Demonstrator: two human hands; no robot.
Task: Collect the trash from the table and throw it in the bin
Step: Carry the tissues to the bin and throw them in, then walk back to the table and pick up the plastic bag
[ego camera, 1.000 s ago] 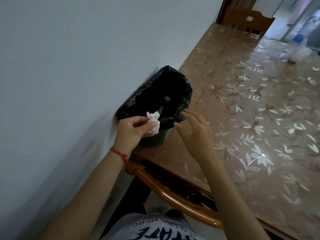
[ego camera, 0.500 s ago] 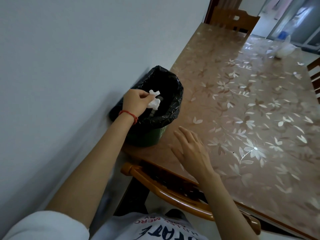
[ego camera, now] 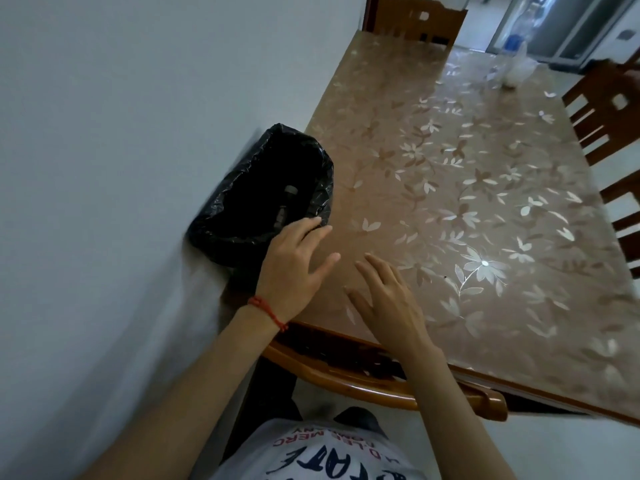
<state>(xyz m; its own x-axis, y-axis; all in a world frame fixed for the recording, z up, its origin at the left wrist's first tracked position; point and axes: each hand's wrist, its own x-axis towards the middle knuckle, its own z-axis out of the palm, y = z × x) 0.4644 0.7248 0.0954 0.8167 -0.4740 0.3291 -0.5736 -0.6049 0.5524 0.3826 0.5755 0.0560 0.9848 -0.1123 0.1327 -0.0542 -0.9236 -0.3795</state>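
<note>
Black-lined bin (ego camera: 263, 195) just beyond left hand (ego camera: 294, 268) — fingers spread, empty.

Both bare forearms reach forward side by side, the left hand (ego camera: 294, 261) open and empty with fingers spread (a red string around its wrist), the right hand (ego camera: 388, 299) just beside it, flat, palm down, fingers loosely extended
</note>
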